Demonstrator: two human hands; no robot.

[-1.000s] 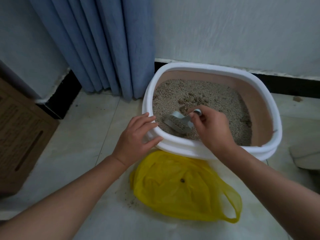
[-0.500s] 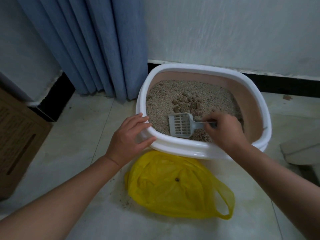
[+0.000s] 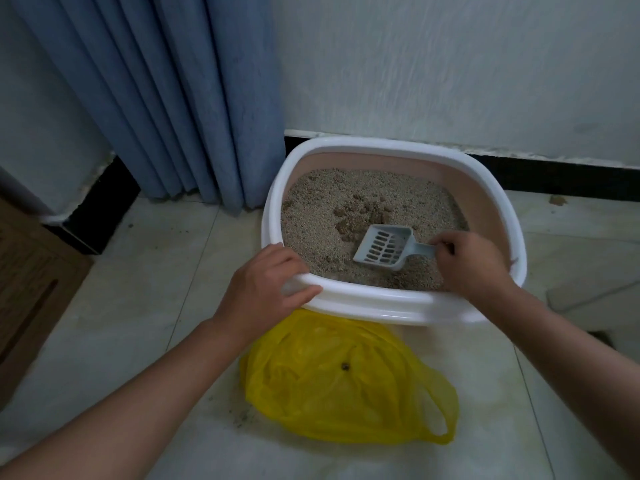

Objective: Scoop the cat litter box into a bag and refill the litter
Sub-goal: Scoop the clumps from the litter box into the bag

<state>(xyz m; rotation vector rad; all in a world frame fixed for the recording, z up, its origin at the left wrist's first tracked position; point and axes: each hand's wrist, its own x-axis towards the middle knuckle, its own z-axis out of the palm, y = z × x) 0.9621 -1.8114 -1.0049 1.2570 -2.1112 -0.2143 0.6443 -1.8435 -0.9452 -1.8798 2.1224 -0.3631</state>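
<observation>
1. At the far left stands one brown wooden cabinet point(image 3: 27, 289), and beside it one blue curtain point(image 3: 166, 98) hangs to the floor.
2. One left hand point(image 3: 263, 289) rests on the near-left rim of the litter box point(image 3: 381, 147), its fingers loosely spread over the white edge and gripping nothing.
3. One yellow bag point(image 3: 346, 403) lies on the tiles just in front of the box, between the forearms, with a single dark clump point(image 3: 345, 367) on it.
4. The one box sits against the wall and holds grey litter point(image 3: 311, 230), with darker lumps near the middle.
5. One grey slotted scoop point(image 3: 384, 249) lies in the litter, just beside those lumps.
6. One right hand point(image 3: 474, 265) pinches the scoop's handle with curled fingers.
</observation>
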